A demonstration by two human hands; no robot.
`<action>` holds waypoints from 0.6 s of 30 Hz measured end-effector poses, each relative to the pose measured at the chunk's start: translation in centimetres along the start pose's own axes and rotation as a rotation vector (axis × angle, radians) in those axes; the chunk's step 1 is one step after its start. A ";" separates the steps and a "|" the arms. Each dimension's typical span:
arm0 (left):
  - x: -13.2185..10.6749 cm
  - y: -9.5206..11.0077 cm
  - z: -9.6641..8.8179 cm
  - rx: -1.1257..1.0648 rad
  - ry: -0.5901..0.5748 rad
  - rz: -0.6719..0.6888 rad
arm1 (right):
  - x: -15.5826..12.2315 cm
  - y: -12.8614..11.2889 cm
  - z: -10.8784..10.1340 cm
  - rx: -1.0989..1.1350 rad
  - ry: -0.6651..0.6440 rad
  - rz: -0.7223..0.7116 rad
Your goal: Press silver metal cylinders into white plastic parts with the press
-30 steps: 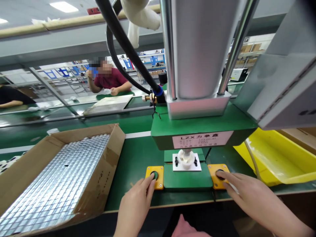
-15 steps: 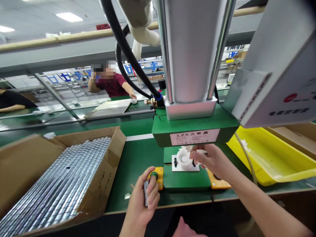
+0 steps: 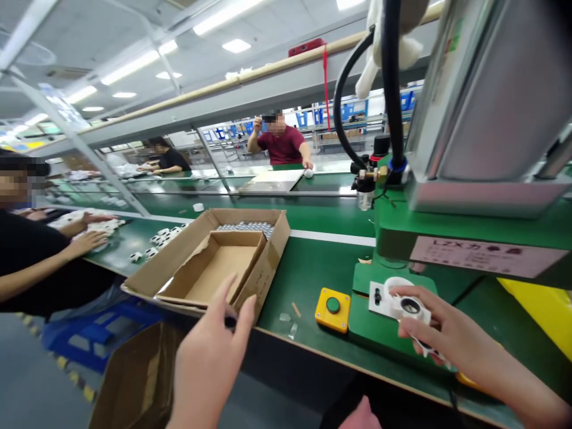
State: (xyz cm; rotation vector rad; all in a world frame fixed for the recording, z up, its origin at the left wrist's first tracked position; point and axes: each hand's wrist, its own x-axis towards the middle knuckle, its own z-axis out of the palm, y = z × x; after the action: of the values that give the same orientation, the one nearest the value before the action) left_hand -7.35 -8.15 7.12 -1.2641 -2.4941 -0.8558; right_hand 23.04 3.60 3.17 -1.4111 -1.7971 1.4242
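My right hand pinches a white plastic part with a dark-rimmed round metal bearing in its middle. It is held just over the white fixture plate on the green press base. A raised white ring on that plate is partly covered by the part. Near the cardboard box's front edge, my left hand has thumb and forefinger spread. Between them shows a dark round end, seemingly of the bearing stack; the other fingers are hidden behind the hand.
The press head overhangs the fixture. A yellow box with a green button sits left of the base. The cardboard box holds metal bearings and a smaller carton. A yellow tray lies right. Co-workers sit left and across.
The view has swung left. My right hand now holds the white part with its bearing facing up. My left hand has moved toward the cardboard box, its thumb and forefinger spreading.
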 end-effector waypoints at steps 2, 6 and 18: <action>1.3 -1.8 -0.8 0.190 -0.045 -0.026 | 0.0 0.9 0.1 0.005 -0.013 0.013; 3.9 -5.2 0.0 0.411 -0.339 -0.074 | 0.0 2.3 0.3 0.016 -0.016 -0.006; 6.8 -6.1 0.0 0.432 -0.189 0.113 | -1.0 3.7 0.3 0.022 0.007 0.025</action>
State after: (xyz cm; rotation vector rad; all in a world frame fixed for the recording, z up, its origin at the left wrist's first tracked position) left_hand -16.30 -6.43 7.68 -1.3584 -2.5262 -0.1595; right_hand 24.78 2.34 0.00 -1.4302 -1.7594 1.4452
